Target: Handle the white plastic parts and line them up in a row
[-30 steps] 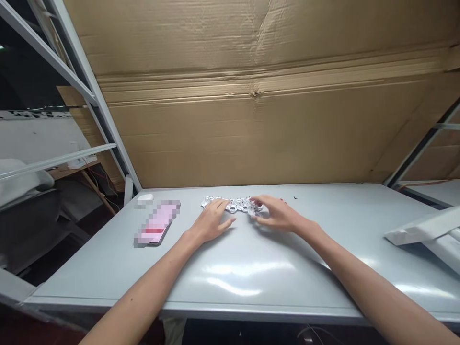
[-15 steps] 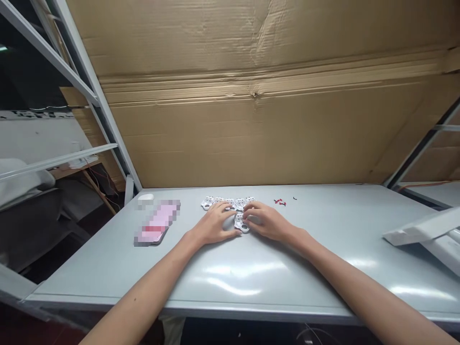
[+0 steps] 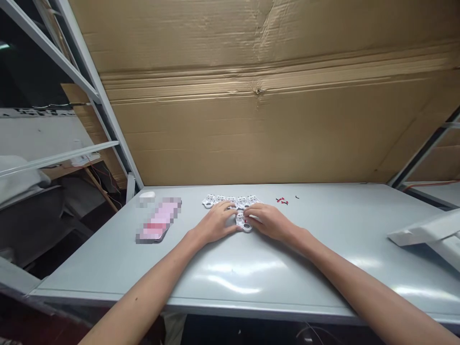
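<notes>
A small white plastic part with a round hole lies flat on the table between my hands. My left hand curves round its left side, thumb at the lower edge and fingertips near the top, steadying it. From the right, my right hand has its thumb and bent fingers closed over the part's upper right. A tiny red piece shows at those fingertips; its shape is too small to make out. Just beyond my fingers, several similar white parts stand in a row, partly hidden by both hands.
Small red and black pieces lie right of the row, with a tiny black bit farther right. At left are a blurred pink phone-like object and a white item. White foam-like pieces sit at right. Cardboard walls the back.
The view has shifted slightly. My right fingers have moved a little on the white part, and a red spot now shows at their tips. My left hand stays at the part's left side.
</notes>
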Motion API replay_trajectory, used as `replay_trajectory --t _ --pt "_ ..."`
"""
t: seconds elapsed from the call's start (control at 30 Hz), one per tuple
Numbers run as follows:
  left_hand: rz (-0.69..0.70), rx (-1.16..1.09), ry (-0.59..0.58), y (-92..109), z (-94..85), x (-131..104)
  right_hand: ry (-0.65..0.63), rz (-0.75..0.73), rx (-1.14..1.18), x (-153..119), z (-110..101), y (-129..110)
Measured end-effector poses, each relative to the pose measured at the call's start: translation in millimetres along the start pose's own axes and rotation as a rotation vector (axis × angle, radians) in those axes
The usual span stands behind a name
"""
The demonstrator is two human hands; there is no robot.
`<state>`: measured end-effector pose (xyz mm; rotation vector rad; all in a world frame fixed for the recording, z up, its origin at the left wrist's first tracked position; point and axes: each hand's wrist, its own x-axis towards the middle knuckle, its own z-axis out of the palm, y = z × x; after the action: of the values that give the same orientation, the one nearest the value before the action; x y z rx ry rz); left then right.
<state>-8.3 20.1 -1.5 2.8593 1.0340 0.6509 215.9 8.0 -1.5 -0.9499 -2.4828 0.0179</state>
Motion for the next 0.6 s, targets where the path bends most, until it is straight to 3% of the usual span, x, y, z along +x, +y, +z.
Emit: replay_trajectory --t 0.2,0.37,0.5,0.6 --pt "0.004 -0.008 -0.003 3 -1.2 1 0.115 0.139 0.181 0 -7 -6" --pt "-0.003 -0.009 -0.003 4 -3.4 0 0.314 0.457 0.767 5 -7 -7" --pt "0.006 0.021 -0.001 5 -3.5 -1 0.292 0.722 1.265 5 -3 1" --pt "0.003 0.022 0.008 4 -2.6 -1 0.258 0.829 1.426 2 1 10"
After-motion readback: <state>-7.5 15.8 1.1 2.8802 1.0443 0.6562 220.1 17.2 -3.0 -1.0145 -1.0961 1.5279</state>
